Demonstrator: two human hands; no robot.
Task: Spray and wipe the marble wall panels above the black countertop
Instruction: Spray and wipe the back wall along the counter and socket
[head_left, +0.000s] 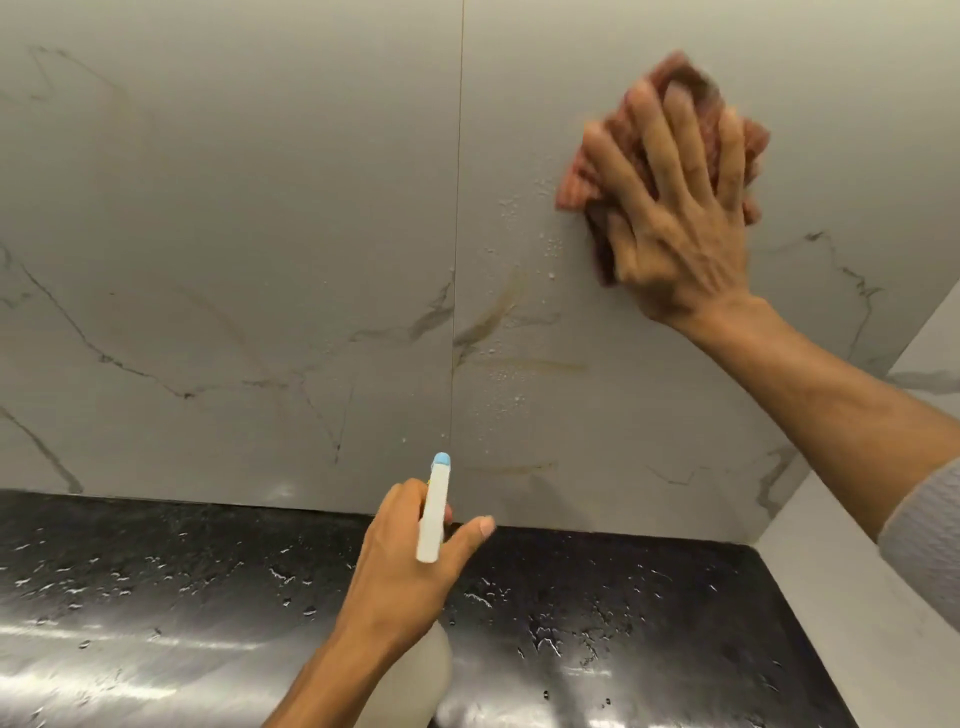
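My right hand (675, 208) presses a reddish-pink cloth (576, 182) flat against the right marble wall panel (597, 415), high up, fingers spread over it; hand and cloth are motion-blurred. Spray droplets (506, 387) and brownish streaks (493, 317) lie on that panel left of and below the cloth. My left hand (405, 571) grips a white spray bottle (434, 519) with a light blue nozzle pointing up at the wall, low near the panel seam. The left marble panel (234, 234) shows grey veins. The black countertop (156, 597) runs below.
A vertical seam (457, 234) divides the two panels. A white side wall (852, 571) closes the corner at the right. The glossy countertop carries scattered water drops (545, 644) and light reflections.
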